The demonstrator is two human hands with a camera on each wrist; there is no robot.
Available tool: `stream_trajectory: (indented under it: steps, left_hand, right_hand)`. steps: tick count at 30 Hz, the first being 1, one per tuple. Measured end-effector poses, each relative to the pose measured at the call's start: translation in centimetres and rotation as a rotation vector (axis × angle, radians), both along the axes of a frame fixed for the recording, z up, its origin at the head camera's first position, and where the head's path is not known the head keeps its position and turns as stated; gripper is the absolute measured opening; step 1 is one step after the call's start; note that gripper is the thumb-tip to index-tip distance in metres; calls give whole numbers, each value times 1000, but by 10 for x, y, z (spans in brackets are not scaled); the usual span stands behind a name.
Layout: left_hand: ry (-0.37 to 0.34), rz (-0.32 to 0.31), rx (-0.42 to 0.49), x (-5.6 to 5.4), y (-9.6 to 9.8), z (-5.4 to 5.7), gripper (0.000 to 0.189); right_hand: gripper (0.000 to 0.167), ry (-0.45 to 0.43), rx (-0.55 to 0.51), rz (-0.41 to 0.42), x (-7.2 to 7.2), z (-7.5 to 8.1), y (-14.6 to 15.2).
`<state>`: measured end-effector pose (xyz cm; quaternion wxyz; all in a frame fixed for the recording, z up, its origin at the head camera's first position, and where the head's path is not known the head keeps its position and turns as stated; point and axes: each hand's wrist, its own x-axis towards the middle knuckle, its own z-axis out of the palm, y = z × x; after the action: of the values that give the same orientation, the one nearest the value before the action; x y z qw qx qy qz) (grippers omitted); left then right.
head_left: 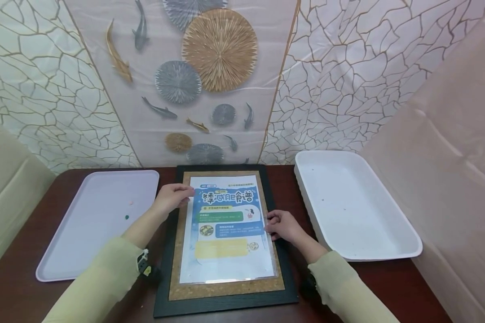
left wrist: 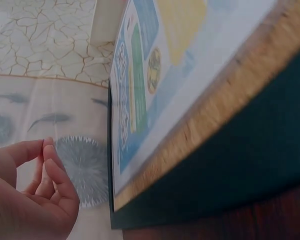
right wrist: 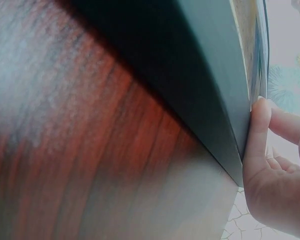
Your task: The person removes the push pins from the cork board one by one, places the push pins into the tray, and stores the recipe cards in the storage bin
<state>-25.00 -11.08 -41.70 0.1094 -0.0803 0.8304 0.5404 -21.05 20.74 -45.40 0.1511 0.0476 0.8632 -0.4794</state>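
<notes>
A clear-covered printed poster (head_left: 228,269) in blue, green and yellow lies on a cork board (head_left: 222,292) with a dark frame (head_left: 226,308). My right hand (head_left: 284,228) pinches the poster's right edge; in the right wrist view, thumb and finger meet at that edge, beside the frame. Near the poster's upper left corner is my left hand (head_left: 171,197), which overlaps the edge in the head view. In the left wrist view the left hand (left wrist: 37,187) stands off the sheet, thumb and forefinger tips together; I cannot tell whether something tiny lies between them.
Left of the board lies a shallow pale tray (head_left: 93,224) with a small green piece (head_left: 127,217) and a pink piece (head_left: 131,202) in it. A deeper white tray (head_left: 355,202) stands at the right. Behind the dark wooden table (head_left: 16,260) hangs a patterned cloth (head_left: 222,121).
</notes>
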Motion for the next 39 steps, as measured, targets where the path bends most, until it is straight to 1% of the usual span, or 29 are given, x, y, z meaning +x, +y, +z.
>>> stream_trajectory:
  steps: [9, 13, 19, 22, 32, 39]
  left_hand:
    - [10, -39, -47, 14, -28, 0, 41]
    - [16, -44, -57, 20, -40, 2, 41]
    - [35, -51, 28, 26, -58, 6, 41]
    - [42, -55, 48, 30, -65, 6, 42]
    - [48, -46, 33, 44, -89, -2, 45]
    - [-2, -10, 12, 55, -101, -11, 44]
  right_hand:
    - [38, -13, 5, -3, 0, 1, 1]
    - [38, -14, 3, 2, -1, 2, 2]
    - [38, -1, 7, 7, -4, 4, 3]
    - [38, 0, 13, 10, -5, 4, 3]
    - [39, -9, 4, 1, -5, 3, 2]
    - [38, -8, -5, 7, -2, -1, 1]
